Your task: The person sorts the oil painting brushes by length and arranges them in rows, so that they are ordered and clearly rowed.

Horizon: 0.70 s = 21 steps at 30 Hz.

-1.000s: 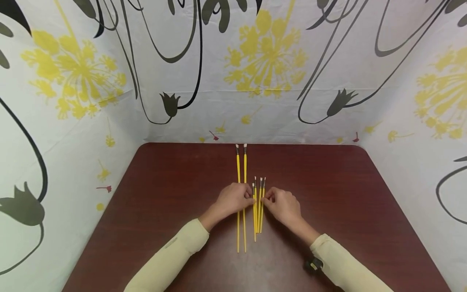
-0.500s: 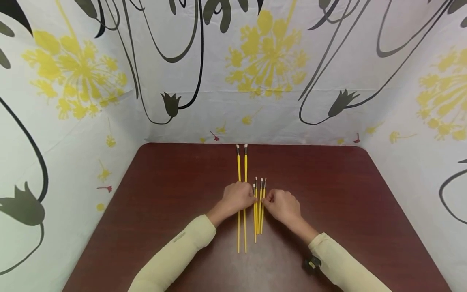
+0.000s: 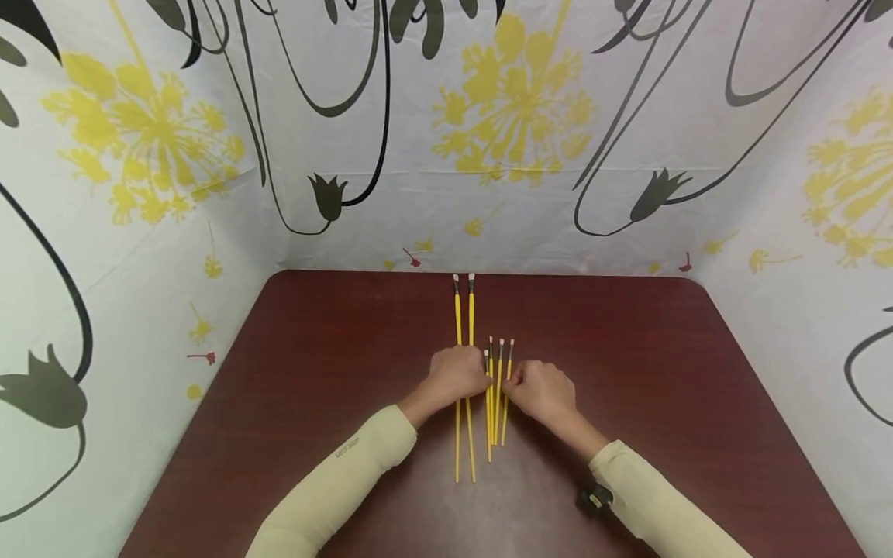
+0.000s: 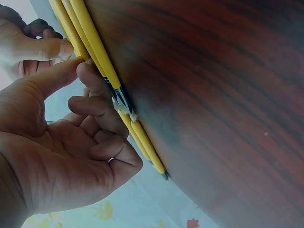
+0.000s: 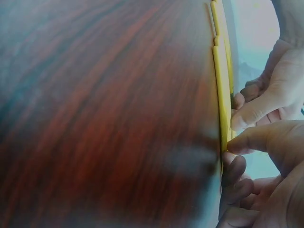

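Several short yellow paintbrushes lie side by side near the table's middle, bristles toward the far edge. My left hand (image 3: 456, 373) pinches the leftmost short paintbrush (image 3: 488, 430) between thumb and forefinger. With its fingertips, my right hand (image 3: 543, 387) pinches the rightmost short paintbrush (image 3: 505, 422), which leans slightly away from its neighbours at the bristle end. Two long paintbrushes (image 3: 457, 442) pass beneath the left hand, their middles hidden. In the left wrist view, dark ferrules show on the yellow paintbrushes (image 4: 102, 47) beside the fingers. The right wrist view shows thumb and forefinger meeting at a yellow handle (image 5: 222, 104).
The dark red wooden table (image 3: 335, 333) has rounded far corners. A white cloth (image 3: 391, 147) with yellow and grey flower prints surrounds it at the back and sides. A dark wrist device (image 3: 596, 498) sits at the right forearm.
My left hand has shifted right onto the leftmost short paintbrush. The rightmost short paintbrush has moved slightly right in my right hand, widening the gap at its bristle end.
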{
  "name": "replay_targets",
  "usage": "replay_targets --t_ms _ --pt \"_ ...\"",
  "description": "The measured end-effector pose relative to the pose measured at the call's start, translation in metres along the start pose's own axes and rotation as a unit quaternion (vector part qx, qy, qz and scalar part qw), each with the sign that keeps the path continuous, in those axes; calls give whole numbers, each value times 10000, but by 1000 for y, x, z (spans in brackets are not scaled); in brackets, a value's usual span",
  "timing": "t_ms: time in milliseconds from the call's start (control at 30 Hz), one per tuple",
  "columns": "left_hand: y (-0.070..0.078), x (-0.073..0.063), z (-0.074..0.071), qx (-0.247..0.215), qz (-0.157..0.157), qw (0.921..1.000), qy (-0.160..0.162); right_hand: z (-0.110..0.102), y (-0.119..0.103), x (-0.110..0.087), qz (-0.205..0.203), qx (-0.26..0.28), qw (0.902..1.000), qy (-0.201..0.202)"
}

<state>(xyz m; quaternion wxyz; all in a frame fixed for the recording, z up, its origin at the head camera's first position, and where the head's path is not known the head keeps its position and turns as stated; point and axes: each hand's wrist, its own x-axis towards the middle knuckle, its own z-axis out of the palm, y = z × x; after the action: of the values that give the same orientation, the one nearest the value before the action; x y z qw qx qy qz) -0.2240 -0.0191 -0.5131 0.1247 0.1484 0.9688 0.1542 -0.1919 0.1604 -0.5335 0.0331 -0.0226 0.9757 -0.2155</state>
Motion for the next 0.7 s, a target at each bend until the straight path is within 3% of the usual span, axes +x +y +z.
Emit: replay_targets --t_ms 433,700 --pt "4 -1 0 357 193 9992 -1 -4 2 1 -64 -115 9993 -342" --pt "12 1 -1 582 109 9981 -177 -6 -2 -1 -30 -278 9989 -367"
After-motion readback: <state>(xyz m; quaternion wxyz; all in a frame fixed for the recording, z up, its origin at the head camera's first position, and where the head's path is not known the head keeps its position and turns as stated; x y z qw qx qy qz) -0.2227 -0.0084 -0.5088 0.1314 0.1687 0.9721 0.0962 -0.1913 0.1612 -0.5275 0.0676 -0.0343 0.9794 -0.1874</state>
